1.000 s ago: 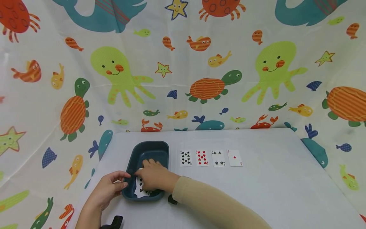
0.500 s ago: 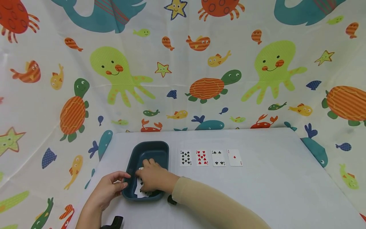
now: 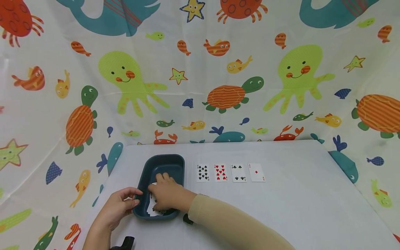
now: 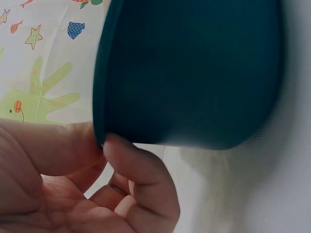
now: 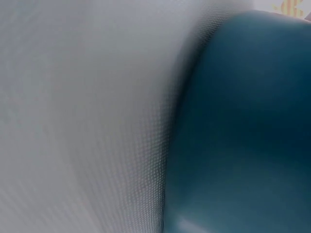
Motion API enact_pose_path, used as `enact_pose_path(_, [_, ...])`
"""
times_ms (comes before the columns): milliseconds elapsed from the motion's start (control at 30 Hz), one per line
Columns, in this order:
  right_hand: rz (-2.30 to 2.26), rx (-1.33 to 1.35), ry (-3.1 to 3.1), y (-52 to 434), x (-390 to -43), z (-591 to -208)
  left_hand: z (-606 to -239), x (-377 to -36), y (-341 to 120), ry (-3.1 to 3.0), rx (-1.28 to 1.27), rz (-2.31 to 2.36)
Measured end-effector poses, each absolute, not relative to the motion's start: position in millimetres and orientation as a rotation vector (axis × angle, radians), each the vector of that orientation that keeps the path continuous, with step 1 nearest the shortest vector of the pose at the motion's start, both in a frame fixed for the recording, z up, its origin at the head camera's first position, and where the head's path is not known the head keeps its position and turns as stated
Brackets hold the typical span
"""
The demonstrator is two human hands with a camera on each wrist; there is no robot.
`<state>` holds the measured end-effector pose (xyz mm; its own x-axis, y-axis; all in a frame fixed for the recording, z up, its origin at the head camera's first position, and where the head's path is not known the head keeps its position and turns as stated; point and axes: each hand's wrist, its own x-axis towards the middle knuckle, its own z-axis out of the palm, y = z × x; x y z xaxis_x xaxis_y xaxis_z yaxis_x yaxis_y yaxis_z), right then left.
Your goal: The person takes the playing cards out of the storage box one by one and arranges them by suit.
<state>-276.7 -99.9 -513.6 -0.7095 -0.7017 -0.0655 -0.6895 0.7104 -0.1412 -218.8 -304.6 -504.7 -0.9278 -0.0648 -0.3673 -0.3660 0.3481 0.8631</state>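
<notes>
In the head view a dark blue tray (image 3: pixel 178 163) stands on the white table. My left hand (image 3: pixel 120 205) pinches its left rim between thumb and index finger; the left wrist view shows this hand (image 4: pixel 131 189) at the rim up close. Inside the tray's near half lie white playing cards (image 3: pixel 152 207) with black pips. Over these cards my right hand (image 3: pixel 168 194) reaches down, its fingers bent and touching them. Its palm hides most of the cards and the fingertips, so a grip cannot be made out. The right wrist view shows only the tray's outer wall (image 5: pixel 243 121) and tablecloth.
Right of the tray several face-up cards form a row: a spade card (image 3: pixel 203 173), a heart card (image 3: pixel 221 173), a four of clubs (image 3: pixel 239 173) and an ace of diamonds (image 3: pixel 257 173). A black object (image 3: pixel 125 243) sits at the near edge. A patterned curtain (image 3: pixel 193 86) hangs behind.
Under my right hand the cards have shifted slightly, and fewer black pips show. The right fingers have moved a little; the left hand, the tray and the row are unchanged.
</notes>
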Motion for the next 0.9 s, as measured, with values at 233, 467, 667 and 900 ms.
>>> enact_pose_path(233, [-0.170,-1.127,2.811,-99.0,-276.4,-511.5,-504.3,-218.7,-304.7,2.346,-0.393,1.606])
enact_pose_path(467, [-0.156,-1.158,2.812,-97.8,-274.1,-508.5,-504.4,-217.9,-304.6,2.348,-0.386,1.605])
enact_pose_path(667, [-0.201,-1.148,2.817,-98.6,-275.1,-508.0,-503.6,-217.3,-303.8,2.346,-0.386,1.608])
enact_pose_path(900, [-0.258,-1.148,2.827,-100.9,-279.9,-510.9,-502.5,-217.5,-302.9,2.345,-0.389,1.608])
